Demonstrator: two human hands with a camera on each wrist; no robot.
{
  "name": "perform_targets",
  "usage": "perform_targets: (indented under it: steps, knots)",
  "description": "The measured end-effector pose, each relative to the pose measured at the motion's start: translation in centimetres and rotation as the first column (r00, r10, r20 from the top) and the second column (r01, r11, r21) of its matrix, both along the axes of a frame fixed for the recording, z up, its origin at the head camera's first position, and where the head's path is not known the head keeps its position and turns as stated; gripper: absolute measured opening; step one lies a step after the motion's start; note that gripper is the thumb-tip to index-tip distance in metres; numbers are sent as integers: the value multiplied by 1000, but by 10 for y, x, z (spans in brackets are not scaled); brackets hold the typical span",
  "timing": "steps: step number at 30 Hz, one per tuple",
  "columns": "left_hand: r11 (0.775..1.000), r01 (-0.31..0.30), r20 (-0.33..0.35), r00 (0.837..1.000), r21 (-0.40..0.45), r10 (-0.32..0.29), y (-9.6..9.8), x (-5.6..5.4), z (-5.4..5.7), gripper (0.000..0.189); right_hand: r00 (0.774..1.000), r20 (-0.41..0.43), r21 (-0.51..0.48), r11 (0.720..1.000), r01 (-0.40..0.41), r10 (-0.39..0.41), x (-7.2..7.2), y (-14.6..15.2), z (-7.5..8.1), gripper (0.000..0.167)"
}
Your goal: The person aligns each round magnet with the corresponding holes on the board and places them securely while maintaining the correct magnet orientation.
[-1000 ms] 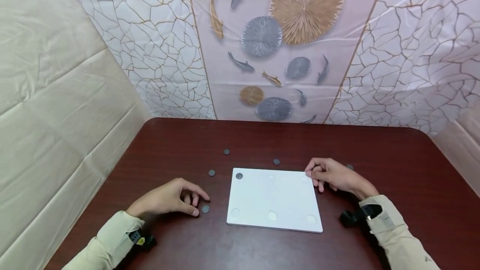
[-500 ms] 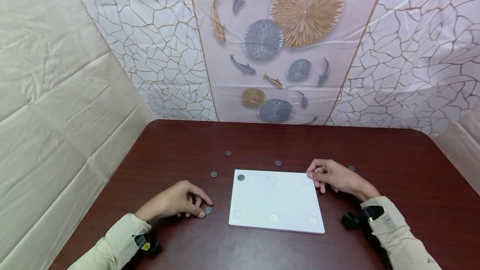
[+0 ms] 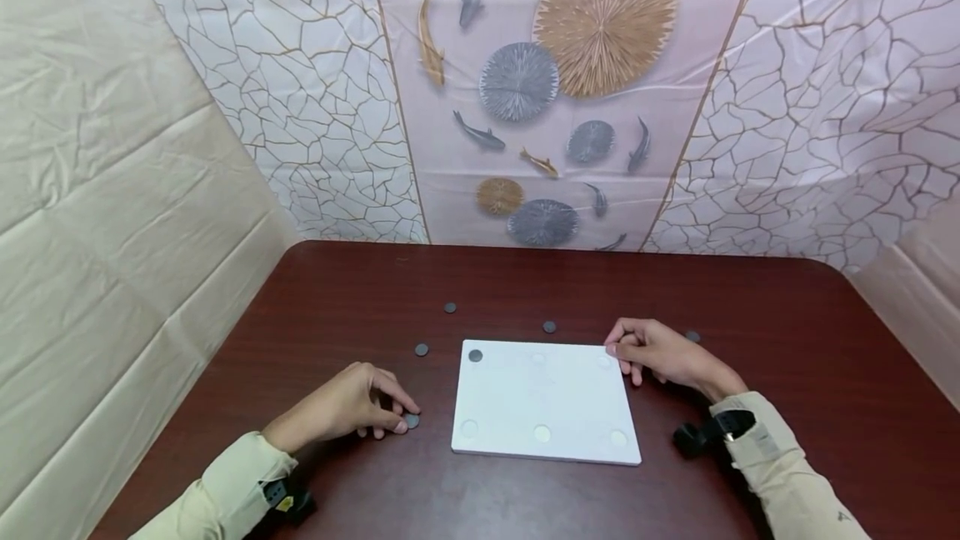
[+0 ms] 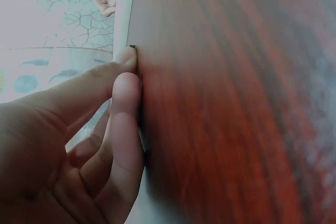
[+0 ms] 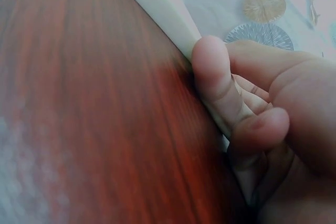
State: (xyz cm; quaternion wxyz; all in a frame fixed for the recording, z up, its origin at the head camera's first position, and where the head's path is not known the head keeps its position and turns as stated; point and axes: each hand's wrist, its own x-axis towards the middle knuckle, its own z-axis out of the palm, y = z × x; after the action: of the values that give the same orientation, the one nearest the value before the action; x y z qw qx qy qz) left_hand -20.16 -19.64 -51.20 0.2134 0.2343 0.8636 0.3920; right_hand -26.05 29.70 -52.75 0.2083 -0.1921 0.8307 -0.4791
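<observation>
At the left of the table my left hand (image 3: 348, 407) pinches a small grey disc (image 3: 412, 421) between thumb and forefinger. In the left wrist view only a dark sliver of the disc (image 4: 133, 46) shows past the fingertips, low at the tabletop. A white rectangular board (image 3: 547, 394) with shallow round recesses lies flat right of that hand. One grey disc (image 3: 476, 356) sits in its far left recess. My right hand (image 3: 663, 350) holds the board's far right corner, thumb on top. The right wrist view shows the board's edge (image 5: 163, 11) running up to the fingertips.
Further grey discs lie loose on the dark red table (image 3: 360, 298): one left of the board (image 3: 422, 350), others behind it, a disc (image 3: 450, 307) and a disc (image 3: 550, 327). Another disc (image 3: 692, 336) lies behind the right hand. A patterned cloth (image 3: 337, 107) hangs beyond the table.
My left hand has moved slightly right, and its thumb and forefinger have closed on the disc beside it. The right hand stays at the board's corner.
</observation>
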Motion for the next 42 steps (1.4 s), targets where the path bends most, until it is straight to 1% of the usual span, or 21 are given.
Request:
perform_targets:
  steps: [3,6,8,11,13,14,15,18,21,28,33,37,42]
  knots:
    - [999,36,-23,999,-15,-37,0,1,0,16,1000,1,-9,1000,-1,1,1,-1,-1,21]
    - [995,95,-69,993,-39,-97,-1,3,2,18,1000,-5,-13,1000,-5,5,2,-1,-2,20]
    - [988,141,-119,982,-57,-147,0,3,4,19,1000,1,-9,1000,3,-3,1,-1,-2,20]
    - [976,195,-206,956,-94,-211,0,3,7,19,1000,0,-5,1000,4,-4,1,-1,-2,20]
    - [971,212,-235,943,-114,-234,0,2,8,18,1000,2,0,1000,9,-9,1,-1,-1,20]
    - [969,218,-240,940,-118,-240,0,2,9,17,1000,3,2,1000,10,-10,1,-1,-1,20]
    - [969,219,-236,941,-118,-241,-1,2,9,17,1000,2,5,1000,9,-9,1,-1,-1,20]
    - [971,218,-203,951,-94,-233,-1,2,9,15,1000,3,15,1000,15,-15,1,-1,-1,21]
    - [973,222,-196,953,-69,-231,-1,2,10,14,1000,-1,18,1000,15,-15,1,-1,-1,20]
    - [968,242,-247,936,-67,-251,3,1,12,11,1000,-7,11,1000,13,-13,1,-2,-2,19]
    - [965,250,-279,924,-78,-261,8,-1,12,12,1000,-7,1,1000,13,-13,3,-1,0,19]
    - [966,249,-308,915,-72,-259,13,-4,12,15,1000,-5,-6,1000,10,-10,3,-1,2,19]
    - [963,254,-351,897,-90,-270,21,-8,13,23,1000,-6,-16,1000,-4,4,3,-1,0,20]
